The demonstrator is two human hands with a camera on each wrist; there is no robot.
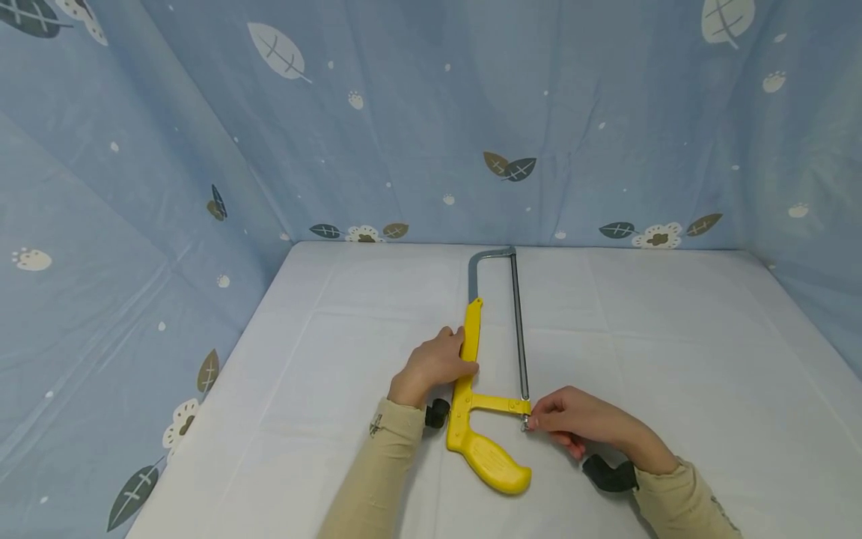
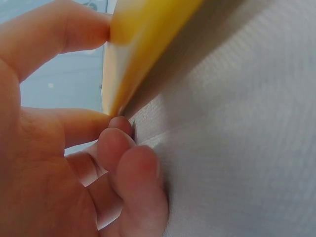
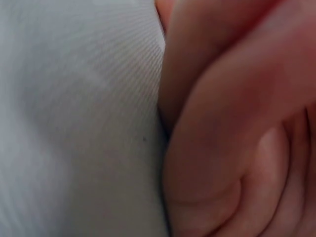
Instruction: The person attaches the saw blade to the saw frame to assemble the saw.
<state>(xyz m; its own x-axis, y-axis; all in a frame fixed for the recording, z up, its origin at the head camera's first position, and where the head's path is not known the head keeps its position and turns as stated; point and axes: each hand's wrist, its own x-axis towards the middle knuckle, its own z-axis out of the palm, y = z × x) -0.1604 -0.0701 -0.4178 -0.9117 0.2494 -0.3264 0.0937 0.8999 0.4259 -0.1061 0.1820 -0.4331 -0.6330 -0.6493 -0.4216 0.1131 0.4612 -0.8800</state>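
Observation:
A hacksaw (image 1: 491, 460) with a yellow handle and grey front frame lies on the white-covered table. Its long straight blade side (image 1: 518, 322) faces right. My left hand (image 1: 434, 363) grips the yellow back of the frame, the thumb on the near side. In the left wrist view, thumb and fingertips hold the yellow frame (image 2: 153, 34) from both edges, close to the cloth. With thumb and fingers, my right hand (image 1: 582, 415) pinches the small metal wing nut (image 1: 525, 424) at the blade's near end. Curled fingers (image 3: 212, 133) fill the right wrist view and hide the nut there.
White cloth (image 1: 673, 337) covers the table on both sides of the saw. Blue curtains (image 1: 431, 112) with leaf patterns hang along the back and sides. A dark wrist device (image 1: 609, 474) sits under the right wrist, another (image 1: 437, 413) beside the left.

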